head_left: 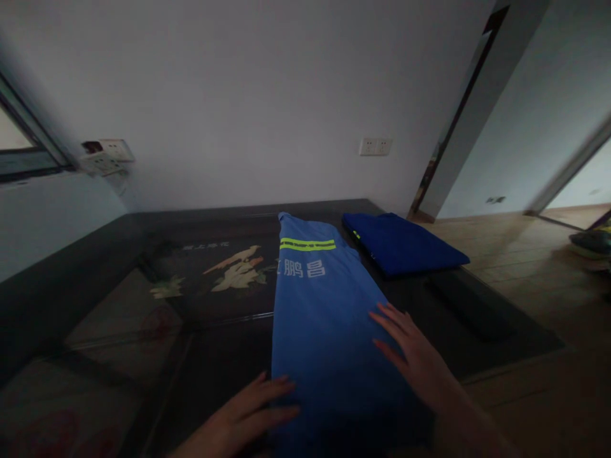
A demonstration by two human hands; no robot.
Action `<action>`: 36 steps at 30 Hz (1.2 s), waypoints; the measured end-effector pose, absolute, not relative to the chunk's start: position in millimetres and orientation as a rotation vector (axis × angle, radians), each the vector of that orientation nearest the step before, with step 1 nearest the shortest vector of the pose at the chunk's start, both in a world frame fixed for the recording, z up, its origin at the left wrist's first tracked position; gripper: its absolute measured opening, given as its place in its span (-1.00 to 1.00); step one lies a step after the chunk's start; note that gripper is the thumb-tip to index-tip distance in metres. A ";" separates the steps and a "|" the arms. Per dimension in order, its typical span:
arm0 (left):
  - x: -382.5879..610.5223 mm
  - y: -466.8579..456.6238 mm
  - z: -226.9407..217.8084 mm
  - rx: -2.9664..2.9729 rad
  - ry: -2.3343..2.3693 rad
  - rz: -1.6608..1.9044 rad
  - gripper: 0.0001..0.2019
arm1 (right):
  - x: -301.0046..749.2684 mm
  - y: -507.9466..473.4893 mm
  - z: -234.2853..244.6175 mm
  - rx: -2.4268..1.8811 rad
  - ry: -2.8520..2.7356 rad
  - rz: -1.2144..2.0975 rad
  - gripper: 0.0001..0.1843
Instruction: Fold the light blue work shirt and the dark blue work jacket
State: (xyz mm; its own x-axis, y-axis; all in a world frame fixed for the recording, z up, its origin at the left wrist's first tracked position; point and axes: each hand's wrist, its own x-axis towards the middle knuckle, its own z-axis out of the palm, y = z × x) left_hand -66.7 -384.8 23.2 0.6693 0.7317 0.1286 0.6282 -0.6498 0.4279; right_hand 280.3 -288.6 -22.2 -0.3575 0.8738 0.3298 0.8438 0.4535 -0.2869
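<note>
Left hand (241, 416), at seven o'clock, splays its fingers over the near left edge of a light-blue garment (324, 318), which lies lengthwise around six o'clock. Right hand (405, 346), toward half past four, spreads wide at the opposite edge; the pairing probably steadies it. At three o'clock, a folded dark-blue garment (408, 247) rests directly on the tabletop (222, 353), uncontained.

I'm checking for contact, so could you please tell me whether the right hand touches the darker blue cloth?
Apart: the head view shows dark tabletop between the right hand and the darker blue cloth.
</note>
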 end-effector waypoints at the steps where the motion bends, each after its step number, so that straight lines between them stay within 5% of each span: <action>1: -64.0 -374.9 28.1 2.516 1.154 0.435 -0.48 | 274.9 -279.8 -13.8 -1.403 -2.269 0.084 -0.50; 7: -30.0 -267.4 16.9 2.648 1.253 0.446 -0.60 | 223.9 -186.1 13.0 -1.286 -2.360 0.040 -0.35; 13: -16.7 -179.5 -22.8 2.704 1.641 0.405 -0.55 | 202.0 -93.1 -21.4 -1.697 -2.360 0.001 -0.31; 21: -19.1 -171.3 -45.1 2.664 1.707 0.316 -0.47 | 218.9 -80.3 -49.6 -1.887 -2.300 0.045 -0.29; 36: -7.8 -113.6 -16.1 2.737 1.675 0.449 -0.56 | 184.2 13.5 -4.9 -1.702 -2.309 0.030 -0.51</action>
